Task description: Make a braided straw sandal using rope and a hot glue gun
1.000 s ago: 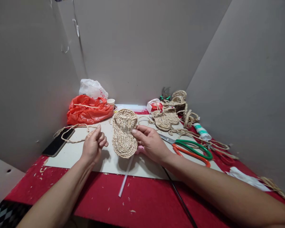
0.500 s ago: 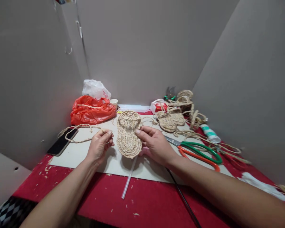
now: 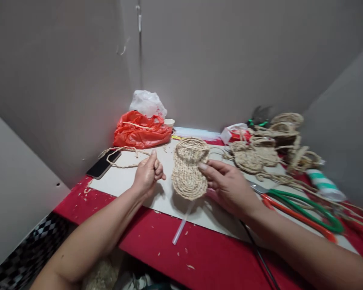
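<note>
A small woven straw slipper (image 3: 190, 171) is held up over the white board, its coiled sole facing me and a toe band across the upper part. My right hand (image 3: 226, 183) pinches its right edge between thumb and fingers. To the left, my left hand (image 3: 148, 173) is closed with the thumb up, apart from the slipper. A loop of twisted straw cord (image 3: 124, 166) runs into that hand from the left; the grip on it is partly hidden by the fingers.
Green and orange-handled scissors (image 3: 302, 209) lie at right, with finished slippers (image 3: 254, 155) and a striped roll (image 3: 325, 184) behind. A phone (image 3: 104, 164), red plastic bag (image 3: 142, 135) and paper cup (image 3: 169, 123) are at left. A clear glue stick (image 3: 180, 229) lies near the front edge.
The view has turned left, so everything sits further right. My left hand has rolled to a thumb-up closed pose; my right hand still holds the slipper.
</note>
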`<state>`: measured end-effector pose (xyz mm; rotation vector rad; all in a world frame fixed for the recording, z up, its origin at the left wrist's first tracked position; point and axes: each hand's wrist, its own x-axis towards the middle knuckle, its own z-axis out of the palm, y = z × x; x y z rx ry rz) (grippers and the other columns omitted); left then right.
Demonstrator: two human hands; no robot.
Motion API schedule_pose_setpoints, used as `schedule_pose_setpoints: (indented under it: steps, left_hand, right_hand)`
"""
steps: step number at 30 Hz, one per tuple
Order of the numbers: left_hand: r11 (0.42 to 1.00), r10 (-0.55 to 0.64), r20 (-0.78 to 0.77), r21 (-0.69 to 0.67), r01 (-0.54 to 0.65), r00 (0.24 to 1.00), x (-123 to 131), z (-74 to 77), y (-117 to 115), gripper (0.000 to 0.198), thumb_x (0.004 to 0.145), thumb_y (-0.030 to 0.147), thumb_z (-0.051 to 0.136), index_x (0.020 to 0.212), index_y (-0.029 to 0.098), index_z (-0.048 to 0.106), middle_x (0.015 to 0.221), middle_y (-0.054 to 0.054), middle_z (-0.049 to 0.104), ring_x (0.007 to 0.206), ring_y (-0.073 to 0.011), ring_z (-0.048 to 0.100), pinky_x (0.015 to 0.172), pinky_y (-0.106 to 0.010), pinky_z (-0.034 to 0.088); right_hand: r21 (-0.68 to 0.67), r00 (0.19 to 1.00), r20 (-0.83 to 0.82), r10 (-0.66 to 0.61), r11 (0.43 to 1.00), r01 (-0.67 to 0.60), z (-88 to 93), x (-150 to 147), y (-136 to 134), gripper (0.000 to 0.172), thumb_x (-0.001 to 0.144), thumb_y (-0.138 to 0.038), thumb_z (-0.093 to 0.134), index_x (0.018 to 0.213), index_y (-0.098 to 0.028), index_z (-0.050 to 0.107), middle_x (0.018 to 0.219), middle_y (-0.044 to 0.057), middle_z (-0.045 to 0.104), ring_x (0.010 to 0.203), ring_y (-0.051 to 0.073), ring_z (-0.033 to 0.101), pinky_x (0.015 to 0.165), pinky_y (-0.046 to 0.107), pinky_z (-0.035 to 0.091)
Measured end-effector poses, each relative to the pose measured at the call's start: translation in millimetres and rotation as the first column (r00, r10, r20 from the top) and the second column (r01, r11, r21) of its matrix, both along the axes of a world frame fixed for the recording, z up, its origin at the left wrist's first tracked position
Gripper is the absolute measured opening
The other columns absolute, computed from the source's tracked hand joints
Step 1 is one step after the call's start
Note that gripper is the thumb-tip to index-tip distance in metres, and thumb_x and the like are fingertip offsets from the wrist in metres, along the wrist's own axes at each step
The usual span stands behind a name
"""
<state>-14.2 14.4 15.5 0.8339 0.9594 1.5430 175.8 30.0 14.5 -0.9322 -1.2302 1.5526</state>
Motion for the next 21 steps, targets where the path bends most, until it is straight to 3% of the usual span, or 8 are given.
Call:
schedule_pose_setpoints:
  steps: [4,9,12,16,19,21]
  left_hand:
    - [0.999,-0.035,-0.004,0.005,0.035,0.999,-0.4,-2.6,3.0,0.054,0.073,0.06,0.066,0.051,0.018,0.039,0.042,0.008,0.038,0.036,-0.0039,0.031,0.045,-0.021,0.042]
    - [0.999,-0.05,-0.029,0.005,0.05,0.998,0.4,-4.3,2.0,0.037,0.064,0.042,0.08,0.068,0.014,0.057,0.065,0.003,0.057,0.044,-0.0034,0.042,0.048,-0.02,0.044]
    - [0.998,-0.069,-0.031,0.002,0.069,0.997,0.5,-3.3,1.3,0.037,0.065,0.04,0.08,0.064,0.015,0.053,0.059,0.005,0.054,0.044,-0.004,0.042,0.047,-0.019,0.043]
    - [0.998,-0.061,-0.01,-0.002,0.061,0.998,0.5,-1.9,1.3,0.051,0.075,0.051,0.068,0.05,0.018,0.038,0.042,0.008,0.037,0.036,-0.0049,0.031,0.046,-0.022,0.042]
    - [0.996,-0.09,0.012,-0.017,0.09,0.996,0.2,-2.3,2.1,0.059,0.079,0.057,0.06,0.041,0.018,0.035,0.04,0.004,0.039,0.037,-0.0071,0.036,0.046,-0.024,0.043]
    - [0.992,-0.124,0.02,-0.034,0.125,0.992,0.0,-3.1,2.5,0.055,0.079,0.055,0.061,0.043,0.017,0.045,0.044,0.001,0.046,0.04,-0.0084,0.042,0.046,-0.023,0.043]
  right_hand:
    - [0.045,1.0,-0.001,0.009,0.999,-0.009,0.1,0.0,2.6,0.027,0.071,-0.043,0.075,0.081,-0.02,0.063,0.064,-0.002,0.056,0.046,0.009,0.046,0.043,0.024,0.042]
    - [0.036,0.999,-0.011,0.033,0.999,-0.033,0.8,0.2,3.7,0.027,0.073,-0.044,0.073,0.078,-0.021,0.059,0.066,-0.003,0.055,0.047,0.01,0.047,0.041,0.025,0.042]
    - [0.025,0.999,-0.012,0.036,0.999,-0.036,1.0,0.5,4.0,0.029,0.073,-0.045,0.073,0.079,-0.021,0.059,0.068,-0.002,0.056,0.049,0.01,0.049,0.041,0.025,0.042]
    - [0.042,0.999,-0.01,0.042,0.998,-0.042,-0.4,1.0,4.6,0.028,0.074,-0.044,0.072,0.077,-0.02,0.057,0.068,-0.002,0.055,0.05,0.01,0.049,0.041,0.024,0.042]
    - [0.048,0.999,-0.009,0.041,0.998,-0.041,-1.3,0.7,4.3,0.029,0.074,-0.044,0.072,0.076,-0.02,0.056,0.066,-0.003,0.053,0.048,0.009,0.048,0.04,0.023,0.039]
    - [0.045,0.999,-0.01,0.038,0.998,-0.037,-1.2,0.1,4.0,0.029,0.074,-0.043,0.072,0.076,-0.019,0.056,0.066,-0.003,0.053,0.046,0.008,0.046,0.038,0.022,0.037]
